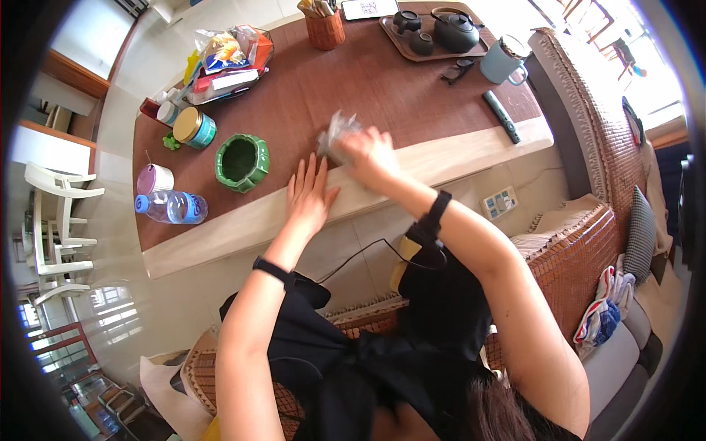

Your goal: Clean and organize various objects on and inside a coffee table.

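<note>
My right hand [367, 151] presses a crumpled grey-white cloth or tissue [337, 132] onto the brown tabletop [309, 88]; both look blurred. Palm down with fingers apart, my left hand [308, 193] rests across the pale front border [430, 162] of the table. Nothing is in it, and its fingertips lie close to the cloth. To its left sits a green ceramic bowl [241, 163] with a scalloped side. Farther left, a clear plastic bottle [175, 207] with a blue cap lies on its side.
Behind the bowl are a gold-lidded jar [194, 128] and a wire basket [259, 82] of packets. A pen holder [324, 30], a phone [369, 8] and a tea tray [400, 49] with a black teapot [456, 32] line the back. A blue mug [503, 60] and remote control [502, 117] stand right.
</note>
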A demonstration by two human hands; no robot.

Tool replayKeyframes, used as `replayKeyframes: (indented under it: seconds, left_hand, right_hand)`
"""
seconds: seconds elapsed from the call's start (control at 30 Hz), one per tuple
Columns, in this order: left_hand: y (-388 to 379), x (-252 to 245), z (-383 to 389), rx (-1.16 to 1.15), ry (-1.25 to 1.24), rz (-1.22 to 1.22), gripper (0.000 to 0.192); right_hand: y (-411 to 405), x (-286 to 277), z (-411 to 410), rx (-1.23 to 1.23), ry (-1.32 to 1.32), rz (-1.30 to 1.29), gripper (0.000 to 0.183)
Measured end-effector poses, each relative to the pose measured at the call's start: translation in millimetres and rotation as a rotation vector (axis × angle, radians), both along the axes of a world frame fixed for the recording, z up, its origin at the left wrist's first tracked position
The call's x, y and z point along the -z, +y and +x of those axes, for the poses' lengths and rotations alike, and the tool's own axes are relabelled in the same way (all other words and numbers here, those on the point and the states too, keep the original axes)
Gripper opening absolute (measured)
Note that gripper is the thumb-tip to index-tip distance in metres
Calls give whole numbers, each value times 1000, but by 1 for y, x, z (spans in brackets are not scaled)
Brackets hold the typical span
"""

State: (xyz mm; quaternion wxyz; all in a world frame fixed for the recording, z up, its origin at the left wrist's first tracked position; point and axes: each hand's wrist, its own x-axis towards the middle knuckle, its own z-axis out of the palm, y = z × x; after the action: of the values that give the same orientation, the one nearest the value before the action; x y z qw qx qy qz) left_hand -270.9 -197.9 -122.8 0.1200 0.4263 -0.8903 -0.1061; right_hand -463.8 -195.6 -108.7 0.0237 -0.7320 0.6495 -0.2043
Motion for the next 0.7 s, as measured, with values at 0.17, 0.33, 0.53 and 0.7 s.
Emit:
replayKeyframes:
  seconds: [0.17,0.33,0.53,0.7]
  left_hand:
    - [6,-39,24,25,-147,122,70]
    - [-59,-113,-73,-18,491,404,96]
    - [-232,-82,-154,-452,712,449,132]
    - [-315,-28,-179,-543,819,162,122]
  right_hand:
    - [-14,-13,-24,35,-240,-57,45]
    - [-29,-4,-59,258,-95,-143,45]
    - [-30,-3,-48,194,-134,-129,50]
    - [-32,-7,-44,161,-193,-178,50]
